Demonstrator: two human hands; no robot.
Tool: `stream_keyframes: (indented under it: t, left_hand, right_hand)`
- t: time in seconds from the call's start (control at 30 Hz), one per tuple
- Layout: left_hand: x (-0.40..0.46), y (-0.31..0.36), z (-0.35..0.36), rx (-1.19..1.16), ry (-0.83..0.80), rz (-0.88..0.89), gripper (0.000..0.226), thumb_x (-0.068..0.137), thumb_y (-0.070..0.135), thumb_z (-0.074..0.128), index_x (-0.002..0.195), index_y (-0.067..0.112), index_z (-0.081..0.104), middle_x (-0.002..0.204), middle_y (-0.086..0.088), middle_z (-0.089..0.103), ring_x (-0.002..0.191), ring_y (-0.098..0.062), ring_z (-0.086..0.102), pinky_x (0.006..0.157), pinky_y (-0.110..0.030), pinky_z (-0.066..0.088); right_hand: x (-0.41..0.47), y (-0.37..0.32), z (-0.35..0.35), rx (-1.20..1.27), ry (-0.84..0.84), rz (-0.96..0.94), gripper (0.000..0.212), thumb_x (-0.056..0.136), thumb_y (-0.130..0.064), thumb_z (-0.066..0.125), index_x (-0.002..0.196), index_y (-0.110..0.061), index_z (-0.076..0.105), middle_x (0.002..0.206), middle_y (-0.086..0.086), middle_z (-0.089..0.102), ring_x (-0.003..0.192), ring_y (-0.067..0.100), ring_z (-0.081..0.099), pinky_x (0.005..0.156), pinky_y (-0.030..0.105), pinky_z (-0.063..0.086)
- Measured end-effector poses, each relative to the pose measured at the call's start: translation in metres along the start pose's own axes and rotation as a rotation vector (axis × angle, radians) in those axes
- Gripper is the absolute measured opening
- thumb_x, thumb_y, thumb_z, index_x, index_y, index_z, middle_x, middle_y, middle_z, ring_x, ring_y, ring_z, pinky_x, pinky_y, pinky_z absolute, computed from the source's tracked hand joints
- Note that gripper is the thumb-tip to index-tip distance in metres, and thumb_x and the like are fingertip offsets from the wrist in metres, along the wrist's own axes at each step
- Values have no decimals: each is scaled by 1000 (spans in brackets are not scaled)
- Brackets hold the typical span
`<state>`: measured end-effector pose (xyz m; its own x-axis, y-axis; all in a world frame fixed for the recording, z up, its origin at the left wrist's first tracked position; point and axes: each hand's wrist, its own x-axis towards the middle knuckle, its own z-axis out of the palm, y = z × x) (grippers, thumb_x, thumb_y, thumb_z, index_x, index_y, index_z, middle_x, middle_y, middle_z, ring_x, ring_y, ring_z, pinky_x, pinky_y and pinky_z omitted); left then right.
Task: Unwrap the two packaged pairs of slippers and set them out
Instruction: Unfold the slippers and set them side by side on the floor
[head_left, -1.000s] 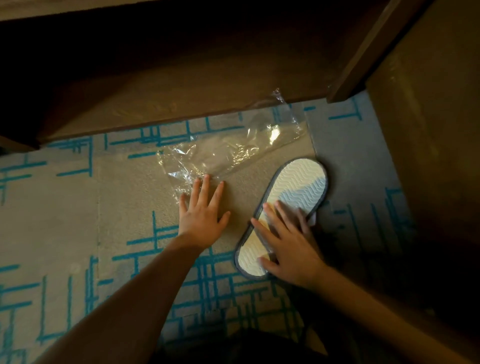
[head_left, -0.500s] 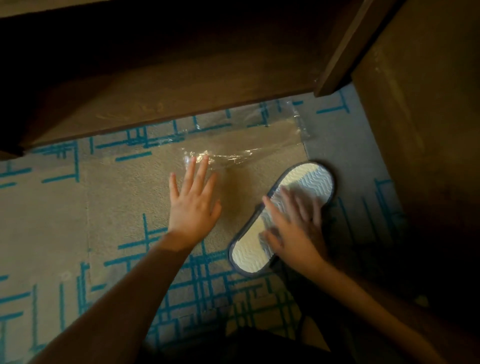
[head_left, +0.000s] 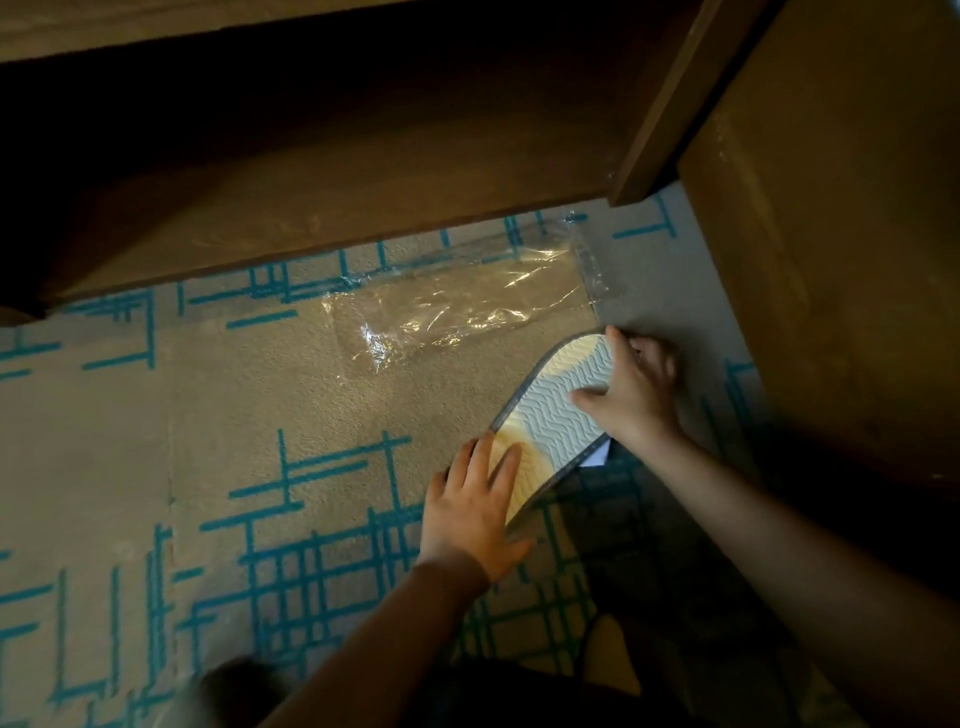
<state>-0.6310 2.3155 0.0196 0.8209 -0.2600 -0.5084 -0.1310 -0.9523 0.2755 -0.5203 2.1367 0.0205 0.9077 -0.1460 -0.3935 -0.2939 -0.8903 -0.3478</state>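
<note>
Both hands are on the slipper (head_left: 558, 415), sole-up on the carpet (head_left: 208, 441) — left hand (head_left: 475, 512) flat on its near end, right hand (head_left: 636, 389) grasping the far end; its length slants away rightward, with the empty wrapper (head_left: 457, 306) just beyond.

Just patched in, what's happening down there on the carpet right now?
A person is kneeling over a patterned carpet with both hands on a slipper lying sole up. The left hand rests on its near end and the right hand grips the far end. The empty clear plastic wrapper lies flat beyond it, along the foot of the wooden furniture. Only this one sole is clearly visible; a second pair is not in view.
</note>
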Motion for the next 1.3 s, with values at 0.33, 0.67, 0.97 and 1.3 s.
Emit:
stream_keyframes:
  t: [0.33, 0.67, 0.97, 1.3]
  left_hand:
    - [-1, -24, -3, -623, 103, 82, 81, 64, 35, 65, 137, 34, 31, 138, 11, 26, 129, -9, 29, 109, -23, 27]
    - [-4, -46, -24, -858, -112, 13, 80, 60, 45, 70, 133, 33, 42, 138, 15, 39, 129, -2, 34, 111, -25, 28]
    - [-12, -74, -42, -1197, 93, -277, 21, 85, 12, 59, 86, 32, 66, 80, 10, 73, 82, -15, 66, 67, -19, 56]
    - [-13, -90, -24, -662, 102, -412, 39, 83, 20, 64, 119, 9, 58, 91, -5, 60, 87, -20, 61, 80, -34, 51]
  right_hand:
    - [7, 10, -12, 931, 19, 501, 37, 96, -33, 39, 129, -18, 46, 133, 10, 50, 119, 32, 48, 96, 47, 45]
    - [3, 10, -14, 1305, -147, 580, 40, 94, -32, 47, 131, -16, 47, 135, 12, 54, 103, 22, 56, 79, 38, 47]
    - [1, 23, -27, 1207, -72, 518, 26, 92, -7, 50, 118, -8, 57, 117, 11, 60, 103, 23, 57, 85, 38, 46]
    - [-1, 37, -26, 881, -93, 493, 29, 87, -4, 57, 115, -11, 60, 124, 15, 60, 109, 29, 60, 85, 37, 51]
